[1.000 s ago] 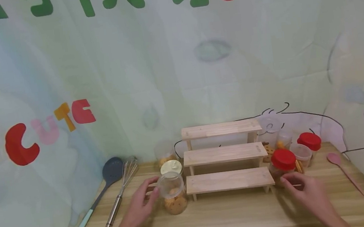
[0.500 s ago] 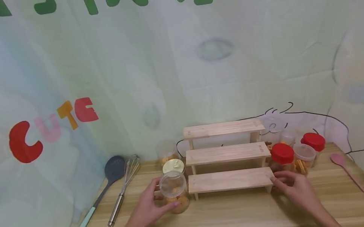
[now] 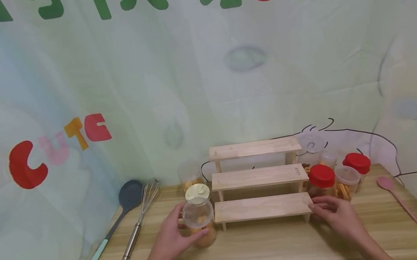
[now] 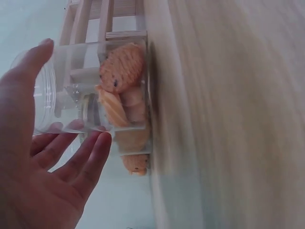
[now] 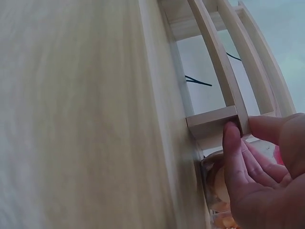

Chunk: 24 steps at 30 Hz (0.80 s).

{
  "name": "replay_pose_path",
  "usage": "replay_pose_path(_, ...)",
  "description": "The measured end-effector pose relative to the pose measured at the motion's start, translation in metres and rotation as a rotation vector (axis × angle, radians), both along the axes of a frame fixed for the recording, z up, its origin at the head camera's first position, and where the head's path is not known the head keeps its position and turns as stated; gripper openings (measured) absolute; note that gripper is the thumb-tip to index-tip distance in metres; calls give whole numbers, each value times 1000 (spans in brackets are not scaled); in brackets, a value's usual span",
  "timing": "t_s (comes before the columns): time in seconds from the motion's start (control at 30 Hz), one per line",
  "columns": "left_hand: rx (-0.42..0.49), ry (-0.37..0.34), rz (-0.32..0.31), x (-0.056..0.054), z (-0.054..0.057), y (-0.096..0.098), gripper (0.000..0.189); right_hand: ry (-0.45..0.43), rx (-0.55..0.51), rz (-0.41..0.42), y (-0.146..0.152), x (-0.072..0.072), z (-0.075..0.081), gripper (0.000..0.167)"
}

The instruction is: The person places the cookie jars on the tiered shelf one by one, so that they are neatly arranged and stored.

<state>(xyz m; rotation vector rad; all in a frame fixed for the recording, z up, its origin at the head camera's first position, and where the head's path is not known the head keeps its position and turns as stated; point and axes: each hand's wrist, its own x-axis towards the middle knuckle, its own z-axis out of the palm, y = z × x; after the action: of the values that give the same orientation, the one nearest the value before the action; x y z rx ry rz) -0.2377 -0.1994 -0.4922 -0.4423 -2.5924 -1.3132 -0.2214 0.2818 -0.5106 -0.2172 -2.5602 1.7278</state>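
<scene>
In the head view my left hand (image 3: 170,234) grips a clear plastic jar (image 3: 198,215) at the shelf's left end, thumb in front and fingers behind. Through its wall in the left wrist view show cookies (image 4: 122,68), lying at the bottom. On the other side, my right hand (image 3: 338,216) pinches the right end of the lowest step of a three-tier wooden shelf (image 3: 262,207). The right wrist view has the thumb and fingers of this hand (image 5: 267,176) at the step's corner. A red-lidded jar (image 3: 321,176) stands just behind the right hand.
Behind the gripped jar are a cream-lidded jar (image 3: 197,191) and another clear jar (image 3: 190,175). More jars, one with a red lid (image 3: 357,163), stand right of the shelf. A slotted turner (image 3: 130,193) and whisk (image 3: 140,225) lie left, a pink spoon (image 3: 384,183) right.
My left hand has closed round the clear jar, its thumb now across the front. My right hand has moved left from the red-lidded jar to the shelf's end; that jar sits slightly farther back.
</scene>
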Motion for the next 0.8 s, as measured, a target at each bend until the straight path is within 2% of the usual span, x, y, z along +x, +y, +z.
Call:
replay_pose_path(0.2, -8, 64, 26, 3, 13, -1, 81, -1, -26, 0, -2, -1, 0, 50)
replay_pose_path(0.4, 6, 125, 64, -1, 27, 5, 87, -14, -29, 5, -1, -1, -1, 50)
replay_pose_path(0.7, 84, 280, 3, -13, 46, 33, 80, -10, -33, 5, -3, -1, -3, 49)
replay_pose_path(0.8, 120, 298, -23, -17, 54, 46, 78, -1, -21, 9, -4, -1, -3, 48)
